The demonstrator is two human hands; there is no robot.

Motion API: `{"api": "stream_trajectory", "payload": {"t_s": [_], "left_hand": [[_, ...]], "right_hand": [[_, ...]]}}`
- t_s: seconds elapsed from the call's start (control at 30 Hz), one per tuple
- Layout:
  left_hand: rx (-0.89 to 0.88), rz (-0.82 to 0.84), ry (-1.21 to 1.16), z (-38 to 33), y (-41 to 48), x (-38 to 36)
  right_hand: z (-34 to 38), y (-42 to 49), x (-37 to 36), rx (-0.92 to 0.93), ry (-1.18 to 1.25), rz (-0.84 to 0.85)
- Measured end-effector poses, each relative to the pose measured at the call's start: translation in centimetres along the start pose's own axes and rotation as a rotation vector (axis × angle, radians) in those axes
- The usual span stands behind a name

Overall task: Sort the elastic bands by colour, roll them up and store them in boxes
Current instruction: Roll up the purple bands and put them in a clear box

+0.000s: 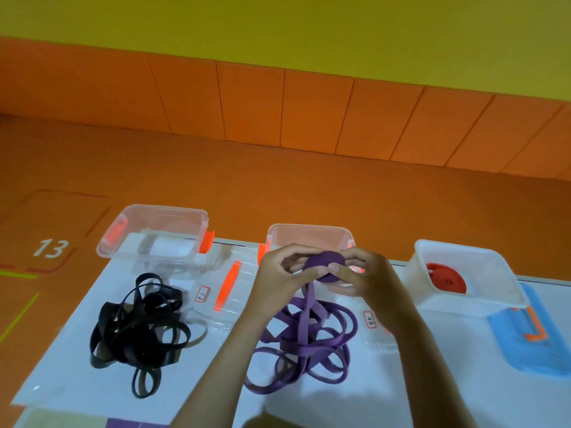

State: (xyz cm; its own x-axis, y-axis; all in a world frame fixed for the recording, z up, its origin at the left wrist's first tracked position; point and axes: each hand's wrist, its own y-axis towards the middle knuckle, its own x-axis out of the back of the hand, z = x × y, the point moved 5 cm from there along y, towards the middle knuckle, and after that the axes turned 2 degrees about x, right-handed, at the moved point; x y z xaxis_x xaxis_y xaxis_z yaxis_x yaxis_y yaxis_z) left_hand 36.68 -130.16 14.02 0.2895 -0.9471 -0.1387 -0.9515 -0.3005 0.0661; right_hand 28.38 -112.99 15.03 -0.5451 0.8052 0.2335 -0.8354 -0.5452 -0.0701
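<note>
Between my hands sits a partly wound purple roll (pixel 325 263), held above the table in front of the middle clear box (pixel 309 234). My left hand (pixel 279 273) pinches its left side and my right hand (pixel 360 278) grips its right side. A purple strip runs down from the roll into a loose purple band pile (pixel 304 344) on the white table. A tangled black band pile (pixel 139 329) lies to the left, in front of the left clear box (pixel 154 233). A rolled red band (pixel 446 281) sits inside the right white box (pixel 463 273).
A clear lid with an orange clip (pixel 230 287) lies between the black and purple piles. A blue lid (pixel 531 338) lies at the right, under the white box. The white table (pixel 77 381) ends at the left over an orange floor marked 13 (pixel 51 248).
</note>
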Motion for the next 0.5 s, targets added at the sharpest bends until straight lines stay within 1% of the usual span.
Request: {"api": "stream_trajectory", "payload": {"t_s": [0.03,0.1,0.17,0.2,0.23,0.3,0.33,0.37,0.43,0.5], "left_hand": [[0.012,0.000,-0.030,0.1,-0.2,0.1],[0.064,0.034,-0.101,0.4,-0.3,0.2],[0.096,0.071,-0.107,0.4,-0.1,0.7],[0.095,0.077,-0.070,0.3,0.1,1.0],[0.087,0.077,-0.013,0.2,0.2,1.3],[0.073,0.075,0.115,0.0,0.3,1.7],[0.072,0.077,0.157,-0.1,0.3,1.8],[0.069,0.086,0.179,-0.1,0.2,1.8],[0.052,0.102,0.160,-0.5,0.2,1.5],[0.029,0.060,0.102,-0.9,0.2,1.3]], "right_hand": [[-0.1,-0.1,-0.3,-0.045,0.164,-0.007],[-0.4,-0.4,-1.3,-0.109,0.395,-0.009],[-1.0,-0.9,-2.3,-0.144,0.551,0.001],[-1.3,-1.1,-2.7,-0.150,0.561,0.003],[-1.6,-1.1,-2.7,-0.136,0.472,-0.016],[-1.7,-0.9,-1.8,-0.054,0.062,-0.074],[-1.6,-0.7,-1.3,-0.018,-0.091,-0.065],[-1.3,-0.5,-1.0,0.004,-0.143,-0.050],[-0.9,-0.4,-0.3,0.018,-0.140,-0.045],[-0.5,-0.5,0.0,0.061,-0.092,-0.085]]}}
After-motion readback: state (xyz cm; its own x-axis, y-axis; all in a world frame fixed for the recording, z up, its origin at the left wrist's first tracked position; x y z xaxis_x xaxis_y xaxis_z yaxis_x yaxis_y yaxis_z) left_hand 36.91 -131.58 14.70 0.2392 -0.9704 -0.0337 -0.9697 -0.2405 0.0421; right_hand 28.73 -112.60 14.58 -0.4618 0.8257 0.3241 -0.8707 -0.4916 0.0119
